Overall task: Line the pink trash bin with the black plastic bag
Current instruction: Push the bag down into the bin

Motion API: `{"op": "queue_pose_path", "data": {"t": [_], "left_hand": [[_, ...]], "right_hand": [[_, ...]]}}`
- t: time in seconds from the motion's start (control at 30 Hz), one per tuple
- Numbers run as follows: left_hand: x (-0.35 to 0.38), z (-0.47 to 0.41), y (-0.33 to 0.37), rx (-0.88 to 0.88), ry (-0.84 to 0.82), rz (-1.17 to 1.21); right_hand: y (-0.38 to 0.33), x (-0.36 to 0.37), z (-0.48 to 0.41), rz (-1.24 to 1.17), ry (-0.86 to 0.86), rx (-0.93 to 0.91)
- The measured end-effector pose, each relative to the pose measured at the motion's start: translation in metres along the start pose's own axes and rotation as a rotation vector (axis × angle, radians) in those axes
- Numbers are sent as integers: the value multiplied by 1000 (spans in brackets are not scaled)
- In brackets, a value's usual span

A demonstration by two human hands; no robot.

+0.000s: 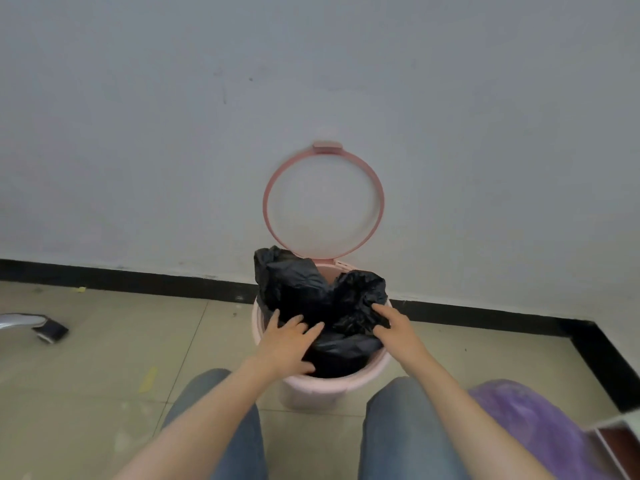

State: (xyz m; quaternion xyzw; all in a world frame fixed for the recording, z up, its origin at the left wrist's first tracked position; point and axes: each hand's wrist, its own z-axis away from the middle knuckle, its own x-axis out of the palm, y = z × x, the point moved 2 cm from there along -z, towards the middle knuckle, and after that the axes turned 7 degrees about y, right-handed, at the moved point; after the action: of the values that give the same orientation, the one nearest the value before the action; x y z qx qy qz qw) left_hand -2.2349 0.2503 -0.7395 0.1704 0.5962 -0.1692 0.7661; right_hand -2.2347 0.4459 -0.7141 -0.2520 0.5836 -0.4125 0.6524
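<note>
The pink trash bin stands on the floor between my knees, close to the wall. Its pink ring is flipped up and leans against the wall. A crumpled black plastic bag fills the bin's mouth and bulges above the rim at the back. My left hand lies flat on the bag at the bin's left side, fingers spread. My right hand presses on the bag at the right side of the rim, fingers extended onto the plastic. The bin's inside is hidden by the bag.
A grey-white wall with a black baseboard runs behind the bin. A chair leg with a caster sits at the far left on the tiled floor. A purple cushion and a box corner lie at the lower right.
</note>
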Motion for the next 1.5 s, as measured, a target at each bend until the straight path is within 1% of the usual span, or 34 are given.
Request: {"op": "queue_pose_path", "data": {"t": [0.07,0.1,0.13,0.17,0.2,0.23,0.27,0.3,0.33,0.37,0.4,0.43,0.47,0.5,0.53,0.6,0.63,0.67,0.7,0.73,0.8,0.83,0.87,0.9,0.93,1.0,1.03,1.07,1.17,1.2,1.27,1.3,1.43,1.5], "left_hand": [[-7,-4,-10,-1,89,-61],[-10,-6,-16,16,133,-60],[-15,-5,-20,41,154,-30],[-19,-5,-23,67,154,0],[-23,-4,-26,78,149,23],[-28,-5,-29,81,155,35],[-32,-3,-31,78,163,33],[-36,-1,-33,73,189,20],[-36,2,-34,83,264,11],[-35,5,-36,85,378,-52],[-33,10,-37,36,435,-108],[-31,14,-37,-32,461,-154],[-26,16,-37,-85,482,-169],[-20,16,-37,-112,500,-159],[-13,18,-36,-110,512,-150],[-3,17,-27,-34,459,-82],[2,14,-22,-5,363,1],[4,13,-17,-18,231,58],[7,11,-14,-47,137,50],[8,9,-13,-78,98,27],[5,6,-14,-115,150,45],[1,5,-15,-131,178,66],[-3,4,-17,-136,200,60],[-5,2,-19,-125,214,29],[-6,-1,-19,-121,216,12],[-10,-7,-19,-118,167,13],[-10,-9,-17,-92,140,39],[-10,-11,-14,-58,104,78],[-6,-13,-13,0,5,145],[-8,-11,-16,12,4,140],[-13,-7,-27,28,27,102],[-16,-5,-32,25,32,122],[-29,-4,-31,66,48,279],[-35,-4,-31,75,63,304]], "right_hand": [[9,-16,-3,46,117,-7],[12,-24,-3,137,211,-28],[15,-30,-2,277,326,-74],[15,-34,0,441,434,-174],[12,-34,4,565,509,-337],[8,-30,8,654,510,-512],[6,-24,12,743,447,-662],[9,-14,14,861,346,-772],[14,-7,13,988,215,-804],[20,-2,10,1063,58,-764],[26,1,4,1051,-103,-668],[30,2,0,1016,-214,-540],[32,6,-3,963,-250,-467],[26,11,-4,904,-198,-505],[16,16,-4,835,-114,-581],[5,37,-5,767,-133,-708],[1,47,-6,757,-190,-740],[-1,55,-8,743,-253,-709],[-3,56,-11,725,-319,-640],[-7,53,-17,668,-318,-597],[-21,41,-29,523,-249,-561],[-27,35,-34,512,-244,-576],[-34,30,-36,557,-265,-611],[-37,27,-38,671,-281,-651],[-38,25,-41,839,-289,-681],[-33,25,-48,1163,-294,-735],[-25,26,-51,1265,-319,-722],[-15,28,-53,1310,-367,-704],[12,34,-47,1280,-529,-658],[16,33,-46,1223,-543,-647],[15,23,-45,1063,-515,-607],[10,16,-43,1003,-498,-602],[-6,-3,-30,1024,-477,-729],[-13,-12,-26,974,-387,-859]]}}
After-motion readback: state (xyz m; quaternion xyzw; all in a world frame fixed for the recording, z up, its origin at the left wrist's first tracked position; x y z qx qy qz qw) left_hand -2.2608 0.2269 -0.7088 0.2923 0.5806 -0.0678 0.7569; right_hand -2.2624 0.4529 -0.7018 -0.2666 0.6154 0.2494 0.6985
